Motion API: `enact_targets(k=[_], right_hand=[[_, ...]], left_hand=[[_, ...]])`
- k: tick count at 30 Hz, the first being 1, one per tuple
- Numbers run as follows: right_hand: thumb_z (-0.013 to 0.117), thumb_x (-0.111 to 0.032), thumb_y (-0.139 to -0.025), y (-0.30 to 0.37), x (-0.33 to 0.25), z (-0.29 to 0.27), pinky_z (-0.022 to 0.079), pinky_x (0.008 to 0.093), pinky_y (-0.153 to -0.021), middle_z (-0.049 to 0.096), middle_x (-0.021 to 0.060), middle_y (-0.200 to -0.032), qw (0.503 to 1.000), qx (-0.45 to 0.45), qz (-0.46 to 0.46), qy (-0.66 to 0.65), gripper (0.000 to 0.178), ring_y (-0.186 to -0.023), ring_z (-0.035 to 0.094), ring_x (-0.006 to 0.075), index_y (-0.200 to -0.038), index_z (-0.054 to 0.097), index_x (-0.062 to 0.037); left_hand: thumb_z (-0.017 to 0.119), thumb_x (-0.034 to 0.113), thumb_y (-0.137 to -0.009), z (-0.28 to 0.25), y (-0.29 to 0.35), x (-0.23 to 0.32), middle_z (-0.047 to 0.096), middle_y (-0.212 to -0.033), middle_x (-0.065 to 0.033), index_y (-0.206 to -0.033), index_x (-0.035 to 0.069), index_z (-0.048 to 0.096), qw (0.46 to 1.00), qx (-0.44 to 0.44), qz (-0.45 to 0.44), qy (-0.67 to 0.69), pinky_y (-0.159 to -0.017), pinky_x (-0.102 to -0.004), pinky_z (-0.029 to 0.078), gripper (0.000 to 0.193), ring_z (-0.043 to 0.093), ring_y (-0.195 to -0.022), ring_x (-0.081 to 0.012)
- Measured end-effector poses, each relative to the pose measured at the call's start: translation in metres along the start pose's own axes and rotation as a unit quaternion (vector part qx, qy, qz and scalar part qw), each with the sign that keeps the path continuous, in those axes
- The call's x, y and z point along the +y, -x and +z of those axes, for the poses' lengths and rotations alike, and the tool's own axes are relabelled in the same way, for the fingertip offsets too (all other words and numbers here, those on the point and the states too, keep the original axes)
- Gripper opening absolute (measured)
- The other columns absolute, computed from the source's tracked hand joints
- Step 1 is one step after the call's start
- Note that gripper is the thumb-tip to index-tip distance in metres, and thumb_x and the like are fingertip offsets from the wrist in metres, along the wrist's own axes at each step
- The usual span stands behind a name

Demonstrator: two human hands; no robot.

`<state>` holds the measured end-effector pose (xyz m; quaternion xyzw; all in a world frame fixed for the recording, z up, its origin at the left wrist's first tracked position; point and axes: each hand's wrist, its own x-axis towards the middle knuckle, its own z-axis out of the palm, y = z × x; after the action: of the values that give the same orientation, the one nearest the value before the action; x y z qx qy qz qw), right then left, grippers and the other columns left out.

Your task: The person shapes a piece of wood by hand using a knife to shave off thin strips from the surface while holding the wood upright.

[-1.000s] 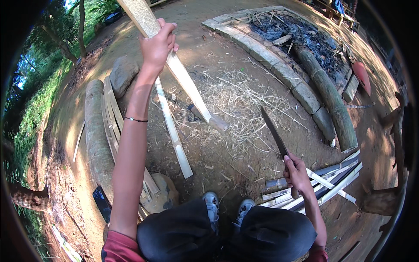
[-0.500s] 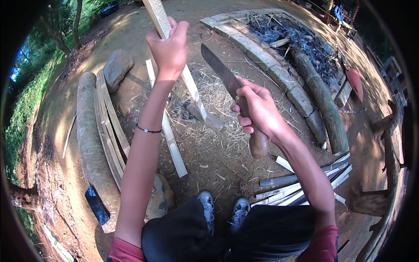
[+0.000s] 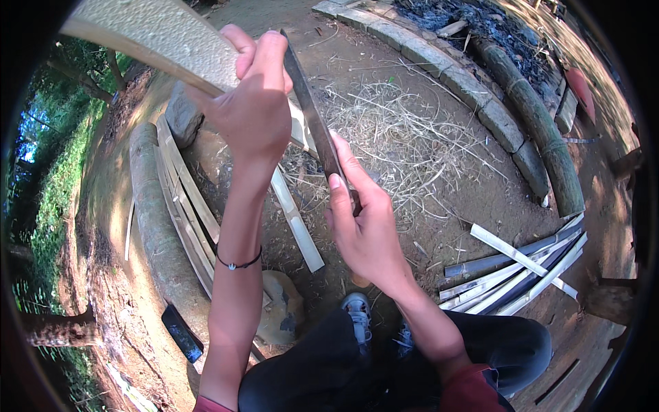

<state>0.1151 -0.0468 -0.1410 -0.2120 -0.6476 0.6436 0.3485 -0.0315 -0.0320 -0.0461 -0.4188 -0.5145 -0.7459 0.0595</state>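
Note:
My left hand is closed around a long split bamboo strip, whose pale, rough face shows at the upper left. Beyond my fist the strip continues down toward the ground, partly hidden. In my right hand is a machete with a dark blade. Its blade points up and slightly left, its tip beside my left knuckles, and it crosses in front of the lower part of the strip. Whether the edge touches the bamboo I cannot tell. My right fingers wrap the handle, which is mostly hidden.
Bamboo shavings litter the ground ahead. Split strips lie piled at the right; more strips rest along a log at the left, with a phone near it. A stone border edges the ash pit.
The strip has swung nearer, its upper end tilting left. My right hand has brought the machete left and up, close to my left hand. The view has shifted a little.

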Motion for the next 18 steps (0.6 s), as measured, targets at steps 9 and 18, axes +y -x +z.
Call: enact_targets(k=[9, 18], right_hand=[[0.049, -0.001, -0.096, 0.011, 0.026, 0.003, 0.050, 0.0436, -0.059, 0.058, 0.0260, -0.063, 0.996, -0.002, 0.059, 0.062, 0.057, -0.055, 0.062, 0.0408, -0.151, 0.038, -0.0050], [0.046, -0.002, -0.097, 0.017, 0.007, 0.002, 0.048, 0.0454, -0.059, 0.055, 0.0243, -0.060, 0.998, -0.035, 0.052, 0.007, 0.064, -0.050, 0.057, 0.0392, -0.157, 0.024, -0.0054]], left_hand=[[0.052, -0.004, -0.094, -0.024, 0.014, 0.007, 0.037, -0.074, -0.0023, -0.075, 0.006, 0.037, 0.998, 0.022, -0.049, -0.034, -0.049, -0.0219, 0.038, 0.026, 0.038, -0.057, -0.0065], [0.057, -0.001, -0.093, -0.017, 0.021, 0.018, 0.032, -0.065, -0.0002, -0.078, 0.007, 0.043, 0.995, -0.007, -0.004, -0.101, -0.051, -0.0251, 0.032, 0.022, 0.032, -0.055, -0.0083]])
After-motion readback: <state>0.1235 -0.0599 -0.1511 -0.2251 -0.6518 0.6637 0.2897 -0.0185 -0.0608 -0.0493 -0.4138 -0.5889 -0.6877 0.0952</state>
